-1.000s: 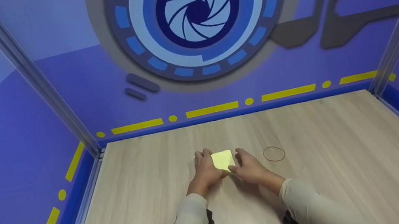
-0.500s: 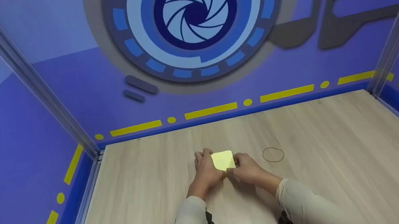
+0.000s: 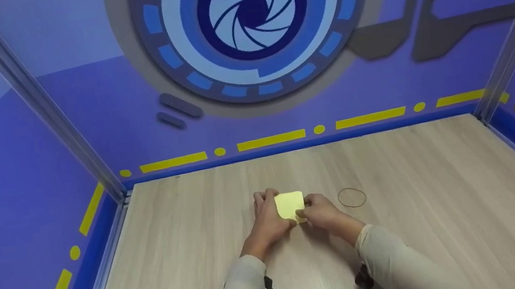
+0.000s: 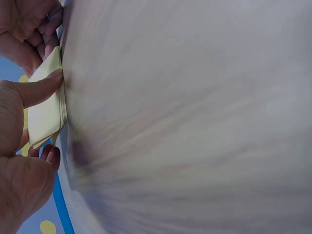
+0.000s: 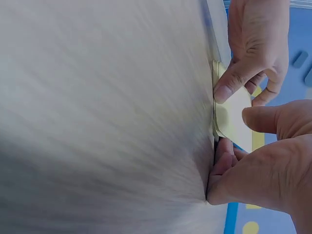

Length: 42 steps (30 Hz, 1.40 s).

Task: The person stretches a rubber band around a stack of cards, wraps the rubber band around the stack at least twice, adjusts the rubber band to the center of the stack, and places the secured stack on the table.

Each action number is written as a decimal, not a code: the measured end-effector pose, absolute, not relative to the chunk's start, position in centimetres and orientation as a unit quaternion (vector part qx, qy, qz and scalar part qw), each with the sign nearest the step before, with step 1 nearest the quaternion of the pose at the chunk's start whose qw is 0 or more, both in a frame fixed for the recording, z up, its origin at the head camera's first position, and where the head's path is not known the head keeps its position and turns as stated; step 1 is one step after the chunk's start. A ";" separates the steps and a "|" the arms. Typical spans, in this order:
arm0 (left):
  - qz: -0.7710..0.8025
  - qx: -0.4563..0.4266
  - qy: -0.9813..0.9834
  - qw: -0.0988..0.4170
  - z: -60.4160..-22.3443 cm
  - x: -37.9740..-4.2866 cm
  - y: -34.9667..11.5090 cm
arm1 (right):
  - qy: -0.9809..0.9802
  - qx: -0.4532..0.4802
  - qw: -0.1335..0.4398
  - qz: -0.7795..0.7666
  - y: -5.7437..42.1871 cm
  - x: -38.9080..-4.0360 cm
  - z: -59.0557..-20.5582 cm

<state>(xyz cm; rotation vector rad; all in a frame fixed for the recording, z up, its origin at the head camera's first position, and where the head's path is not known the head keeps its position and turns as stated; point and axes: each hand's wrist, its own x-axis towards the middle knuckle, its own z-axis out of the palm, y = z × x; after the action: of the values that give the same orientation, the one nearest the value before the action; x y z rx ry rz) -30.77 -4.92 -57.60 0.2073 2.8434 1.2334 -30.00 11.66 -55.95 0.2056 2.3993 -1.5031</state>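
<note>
My left hand (image 3: 268,215) pins the pad (image 3: 290,205) flat on the desk (image 3: 430,220), thumb on its edge, while my right hand (image 3: 322,212) pinches its near corner. I should press firmly left and lift slowly, I judge, minding the rubber band (image 3: 351,197) nearby.

Even, bright light; wrist views perhaps motion-blurred

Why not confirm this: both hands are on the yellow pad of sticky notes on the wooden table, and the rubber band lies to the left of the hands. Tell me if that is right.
Not quite. The rubber band lies to the right of the hands, beside the right hand, as the head view shows. The rest holds: the left hand and the right hand are both on the yellow pad of sticky notes on the wooden table.
</note>
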 end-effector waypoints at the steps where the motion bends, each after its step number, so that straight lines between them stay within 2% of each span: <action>1: 0.397 0.067 0.915 0.017 -57.6 -30.8 -4.9 | 0.835 0.072 0.152 -0.523 11.7 -30.0 -55.9; 16: 0.458 0.068 0.885 0.042 -57.3 -29.6 -5.6 | 0.797 0.076 0.154 -0.579 13.0 -30.4 -55.9; 28: 0.584 0.058 0.805 0.091 -58.3 -29.3 -6.7 | 0.778 0.075 0.113 -0.614 13.6 -30.1 -56.4; 42: 0.626 0.054 0.770 0.113 -59.1 -29.2 -7.6 | 0.772 0.063 0.124 -0.620 13.5 -29.9 -56.6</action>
<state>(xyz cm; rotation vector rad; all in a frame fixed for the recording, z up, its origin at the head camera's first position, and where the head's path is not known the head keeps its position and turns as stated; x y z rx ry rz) -29.16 -7.59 -59.09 0.1585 2.2588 1.8372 -29.87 13.48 -56.59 0.1851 2.2515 -1.8070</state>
